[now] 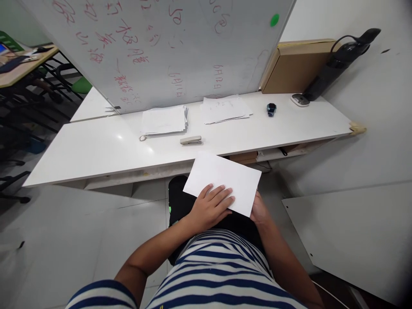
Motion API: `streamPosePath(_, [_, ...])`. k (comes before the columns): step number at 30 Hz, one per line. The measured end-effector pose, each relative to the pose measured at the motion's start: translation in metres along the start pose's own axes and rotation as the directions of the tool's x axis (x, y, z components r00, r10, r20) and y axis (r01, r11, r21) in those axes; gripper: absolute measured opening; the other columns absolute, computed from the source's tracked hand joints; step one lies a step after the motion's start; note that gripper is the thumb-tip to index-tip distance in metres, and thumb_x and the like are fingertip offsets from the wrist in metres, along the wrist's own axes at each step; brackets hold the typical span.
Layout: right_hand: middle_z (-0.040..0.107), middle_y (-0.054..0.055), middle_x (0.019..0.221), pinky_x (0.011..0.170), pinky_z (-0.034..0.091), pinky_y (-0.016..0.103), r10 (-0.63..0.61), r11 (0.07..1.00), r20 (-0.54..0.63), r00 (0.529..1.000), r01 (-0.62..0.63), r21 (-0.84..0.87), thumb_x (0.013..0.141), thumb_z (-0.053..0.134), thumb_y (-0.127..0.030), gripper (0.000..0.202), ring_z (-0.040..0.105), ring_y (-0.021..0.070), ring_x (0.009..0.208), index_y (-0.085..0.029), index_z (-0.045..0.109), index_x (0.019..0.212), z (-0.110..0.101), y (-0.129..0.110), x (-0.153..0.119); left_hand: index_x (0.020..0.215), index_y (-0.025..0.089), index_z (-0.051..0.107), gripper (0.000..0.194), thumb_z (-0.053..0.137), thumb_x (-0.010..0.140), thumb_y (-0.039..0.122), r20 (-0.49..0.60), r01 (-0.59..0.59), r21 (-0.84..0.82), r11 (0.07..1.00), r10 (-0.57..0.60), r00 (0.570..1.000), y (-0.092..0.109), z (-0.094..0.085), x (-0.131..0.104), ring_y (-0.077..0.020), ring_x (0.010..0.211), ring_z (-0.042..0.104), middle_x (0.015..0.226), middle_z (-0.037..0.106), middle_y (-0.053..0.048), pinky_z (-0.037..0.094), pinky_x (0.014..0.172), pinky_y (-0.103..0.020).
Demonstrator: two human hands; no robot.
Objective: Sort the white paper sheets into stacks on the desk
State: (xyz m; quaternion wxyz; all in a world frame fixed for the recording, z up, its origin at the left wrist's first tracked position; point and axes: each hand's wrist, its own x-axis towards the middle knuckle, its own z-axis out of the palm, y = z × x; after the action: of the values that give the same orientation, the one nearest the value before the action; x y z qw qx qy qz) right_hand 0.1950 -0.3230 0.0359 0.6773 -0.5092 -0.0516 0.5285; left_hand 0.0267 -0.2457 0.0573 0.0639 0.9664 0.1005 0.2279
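Striped shirt (222,270) nearest — paper (225,178) lies under left hand (210,207).

The sheet of paper (225,180) in front of you was plain white, and so was the surface (96,143). Your shirt (219,274) carried navy-blue and white stripes; your legwear (180,195) was black with a bright green mark (170,209). You had a beige stapler (191,140), white paper stacks (164,120), a brown box (296,68), a black bottle (337,64) and a grey floor (103,231). Your pale whiteboard (244,43) showed red writing (127,36) and a green spot (274,19).
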Motion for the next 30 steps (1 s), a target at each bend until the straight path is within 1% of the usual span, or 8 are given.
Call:
streamPosePath(6, [0.071, 0.008, 0.108, 0.095, 0.048, 0.045, -0.019, 0.999, 0.067, 0.998, 0.018, 0.029, 0.063, 0.077, -0.041, 0.045, 0.062, 0.0312, 0.107, -0.020, 0.071, 0.103, -0.002, 0.007, 0.001, 0.132, 0.025, 0.050, 0.039, 0.042, 0.094, 0.019, -0.032, 0.035, 0.083, 0.996, -0.033, 0.999, -0.006, 0.010, 0.001, -0.0183, 0.130, 0.044, 0.136, 0.053, -0.003, 0.028, 0.113, -0.040])
streamPosePath(12, [0.063, 0.007, 0.125, 0.100, 0.044, 0.043, -0.119, 0.992, 0.144, 0.982, 0.114, 0.044, 0.081, 0.042, -0.071, 0.067, 0.054, 0.0279, 0.120, -0.022, 0.059, 0.124, -0.003, 0.017, 0.001, 0.127, 0.026, 0.055, 0.036, 0.043, 0.094, 0.018, -0.065, 0.076, 0.163, 0.984, -0.066, 0.996, -0.009, 0.017, 0.000, -0.0166, 0.128, 0.046, 0.130, 0.058, -0.003, 0.011, 0.118, -0.043])
streamPosePath(17, [0.067, 0.011, 0.117, 0.091, 0.049, 0.043, -0.160, 0.958, 0.011, 0.987, 0.158, -0.241, 0.074, 0.067, -0.055, 0.058, 0.062, 0.0304, 0.106, -0.019, 0.063, 0.118, -0.011, 0.031, 0.005, 0.128, 0.028, 0.055, 0.037, 0.044, 0.094, 0.019, -0.045, 0.080, 0.174, 0.981, -0.074, 0.996, -0.006, 0.024, -0.006, -0.0181, 0.129, 0.046, 0.132, 0.057, -0.003, 0.000, 0.118, -0.047])
streamPosePath(20, [0.068, 0.010, 0.114, 0.087, 0.051, 0.042, -0.209, 0.925, -0.037, 0.977, 0.185, -0.331, 0.073, 0.069, -0.051, 0.052, 0.065, 0.0291, 0.100, -0.018, 0.065, 0.114, -0.016, 0.034, 0.011, 0.131, 0.028, 0.052, 0.040, 0.049, 0.092, 0.035, 0.025, 0.081, 0.111, 0.991, -0.085, 0.996, -0.008, 0.023, -0.007, -0.0223, 0.131, 0.043, 0.135, 0.054, -0.005, -0.002, 0.117, -0.051])
streamPosePath(23, [0.070, 0.010, 0.109, 0.082, 0.052, 0.040, -0.215, 0.904, -0.018, 0.976, 0.192, -0.382, 0.073, 0.070, -0.051, 0.051, 0.066, 0.0283, 0.096, -0.017, 0.066, 0.111, -0.022, 0.029, 0.014, 0.136, 0.025, 0.047, 0.066, 0.055, 0.081, 0.060, 0.055, 0.223, -0.002, 0.975, -0.222, 0.973, -0.021, 0.017, -0.002, -0.0302, 0.136, 0.033, 0.143, 0.045, -0.010, -0.002, 0.115, -0.055])
streamPosePath(26, [0.071, 0.010, 0.106, 0.079, 0.053, 0.038, -0.175, 0.900, 0.040, 0.984, 0.176, -0.398, 0.071, 0.071, -0.051, 0.051, 0.066, 0.0282, 0.094, -0.016, 0.068, 0.108, -0.027, 0.022, 0.013, 0.143, 0.023, 0.035, 0.079, 0.057, 0.079, 0.061, -0.004, 0.539, -0.224, 0.812, -0.553, 0.833, -0.048, 0.011, 0.003, -0.0315, 0.141, 0.023, 0.151, 0.031, -0.012, 0.008, 0.115, -0.052])
streamPosePath(29, [0.072, 0.011, 0.100, 0.075, 0.054, 0.037, -0.107, 0.912, 0.120, 0.987, 0.146, -0.383, 0.071, 0.073, -0.050, 0.050, 0.067, 0.0276, 0.088, -0.015, 0.070, 0.105, -0.030, 0.016, 0.012, 0.148, 0.025, 0.020, 0.089, 0.064, 0.077, 0.055, 0.067, 0.667, -0.626, 0.404, -0.824, 0.562, -0.079, 0.005, 0.000, -0.0288, 0.138, 0.029, 0.152, 0.027, -0.014, 0.027, 0.112, -0.045])
streamPosePath(30, [0.073, 0.010, 0.098, 0.075, 0.054, 0.037, -0.094, 0.912, 0.144, 0.985, 0.143, -0.383, 0.071, 0.073, -0.050, 0.049, 0.067, 0.0271, 0.086, -0.015, 0.070, 0.104, -0.031, 0.015, 0.012, 0.147, 0.025, 0.022, 0.090, 0.067, 0.075, 0.054, 0.154, 0.630, -0.735, 0.249, -0.844, 0.514, -0.086, 0.002, -0.004, -0.0288, 0.135, 0.036, 0.150, 0.031, -0.014, 0.033, 0.108, -0.043])
